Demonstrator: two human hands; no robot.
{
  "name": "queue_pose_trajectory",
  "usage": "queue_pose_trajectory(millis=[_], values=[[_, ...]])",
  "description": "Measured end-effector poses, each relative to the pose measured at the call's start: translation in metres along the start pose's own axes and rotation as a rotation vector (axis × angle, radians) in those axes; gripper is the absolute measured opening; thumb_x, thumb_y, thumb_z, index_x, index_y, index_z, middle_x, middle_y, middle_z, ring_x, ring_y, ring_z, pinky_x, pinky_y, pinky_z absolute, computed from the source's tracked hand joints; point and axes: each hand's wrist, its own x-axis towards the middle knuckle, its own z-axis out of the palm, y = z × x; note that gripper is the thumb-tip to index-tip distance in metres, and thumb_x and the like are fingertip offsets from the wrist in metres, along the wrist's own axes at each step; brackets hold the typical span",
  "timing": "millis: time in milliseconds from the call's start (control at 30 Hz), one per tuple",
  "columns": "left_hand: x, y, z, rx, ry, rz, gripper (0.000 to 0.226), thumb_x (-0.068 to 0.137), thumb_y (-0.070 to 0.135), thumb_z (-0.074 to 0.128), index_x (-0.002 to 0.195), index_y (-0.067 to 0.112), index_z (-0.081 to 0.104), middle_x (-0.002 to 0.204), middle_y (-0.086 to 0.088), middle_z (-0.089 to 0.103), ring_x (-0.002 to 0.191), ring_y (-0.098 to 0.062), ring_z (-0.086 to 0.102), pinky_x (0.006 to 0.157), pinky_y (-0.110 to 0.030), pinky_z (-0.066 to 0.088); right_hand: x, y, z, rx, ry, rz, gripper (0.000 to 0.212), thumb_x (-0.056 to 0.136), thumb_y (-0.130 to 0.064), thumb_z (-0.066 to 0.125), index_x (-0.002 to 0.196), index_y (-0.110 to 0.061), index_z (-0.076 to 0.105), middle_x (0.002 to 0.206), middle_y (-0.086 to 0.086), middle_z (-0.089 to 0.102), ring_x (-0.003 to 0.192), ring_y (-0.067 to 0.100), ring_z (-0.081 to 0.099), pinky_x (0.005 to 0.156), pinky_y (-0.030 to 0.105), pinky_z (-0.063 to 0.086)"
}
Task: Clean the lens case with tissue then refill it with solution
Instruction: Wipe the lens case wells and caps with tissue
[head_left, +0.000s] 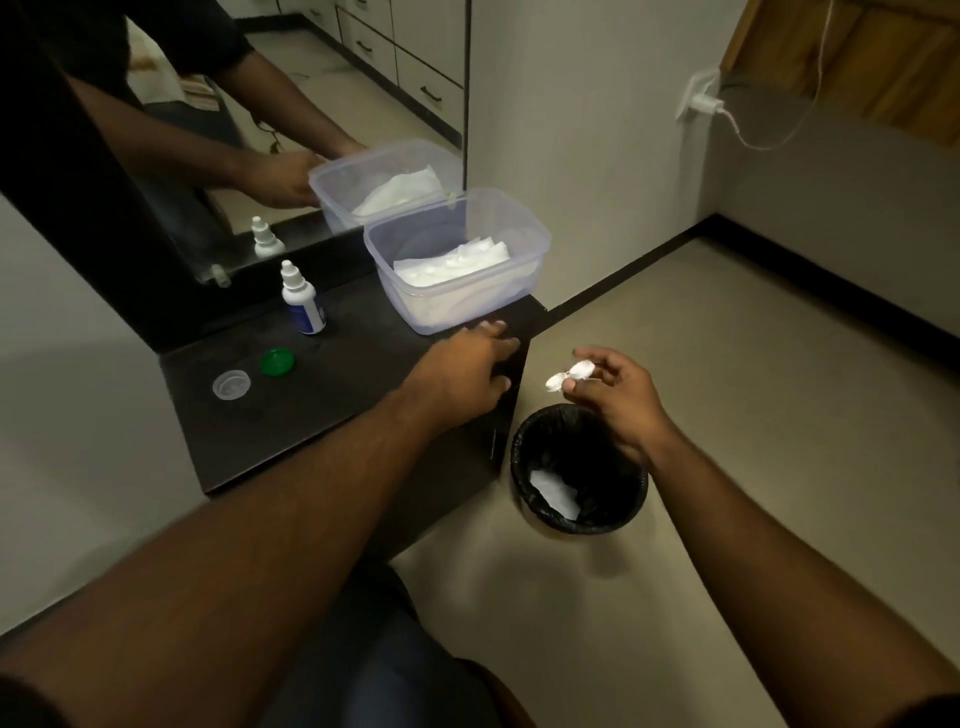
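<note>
Above the black-lined round bin (579, 470), the right hand (618, 395) pinches the clear twin-cup lens case (569, 375); left hand (467, 371), fingers relaxed and holding nothing, reaches toward the translucent plastic tissue tub (457, 260).

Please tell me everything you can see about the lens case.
The lens case is small, clear plastic, with two round cups joined side by side, glaring white in the light. Both cups are open: its caps, one green and one clear, lie on the counter. The right hand pinches it in the air above the black bin.
</note>
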Motion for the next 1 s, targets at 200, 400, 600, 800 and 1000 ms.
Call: queue_pose_trajectory(millis=[200, 400, 600, 800, 1000], values=[[-0.045, -0.018, -0.022, -0.664, 0.270, -0.196, 0.017, 0.088, 0.014, 0.066, 0.103, 0.010, 0.074, 0.089, 0.004, 0.073, 0.069, 0.006, 0.063, 0.067, -0.010, 0.048, -0.032, -0.028, 0.060, 0.153, -0.346, 0.015, 0.040, 0.075, 0.011, 0.067, 0.111, -0.005, 0.066, 0.109, 0.012, 0.068, 0.099, 0.023, 0.066, 0.084, 0.032, 0.055], [-0.090, -0.059, -0.044, -0.947, 0.355, -0.384, 0.014, 0.084, 0.019, 0.071, 0.084, 0.005, 0.076, 0.082, -0.014, 0.075, 0.073, -0.021, 0.067, 0.074, -0.034, 0.053, -0.047, -0.026, 0.142, 0.162, -0.512, -0.083, 0.044, 0.068, 0.019, 0.066, 0.106, -0.004, 0.065, 0.099, 0.005, 0.072, 0.098, 0.021, 0.065, 0.090, 0.032, 0.053], [-0.123, -0.084, -0.056, -1.110, 0.249, -0.439, 0.009, 0.083, 0.006, 0.069, 0.089, 0.001, 0.074, 0.089, -0.016, 0.073, 0.081, -0.024, 0.070, 0.071, -0.029, 0.058, -0.052, -0.020, 0.174, 0.114, -0.526, -0.145, 0.053, 0.069, 0.016, 0.069, 0.113, -0.012, 0.065, 0.102, 0.003, 0.063, 0.100, 0.017, 0.065, 0.085, 0.024, 0.050], [-0.117, -0.087, -0.071, -1.099, 0.059, -0.543, 0.010, 0.084, 0.008, 0.068, 0.087, -0.002, 0.072, 0.083, -0.011, 0.073, 0.070, -0.013, 0.070, 0.060, -0.021, 0.054, -0.053, -0.031, 0.182, -0.060, -0.476, -0.197, 0.056, 0.068, 0.011, 0.073, 0.116, -0.017, 0.064, 0.105, 0.002, 0.064, 0.100, 0.017, 0.065, 0.084, 0.024, 0.052], [-0.108, -0.086, -0.065, -1.152, 0.132, -0.619, 0.005, 0.079, 0.003, 0.072, 0.078, -0.001, 0.070, 0.071, -0.012, 0.072, 0.064, -0.015, 0.070, 0.055, -0.022, 0.054, -0.043, -0.076, 0.158, -0.550, -0.380, -0.443, 0.046, 0.072, -0.015, 0.080, 0.115, -0.024, 0.066, 0.104, -0.002, 0.064, 0.079, 0.004, 0.059, 0.075, 0.013, 0.050]])
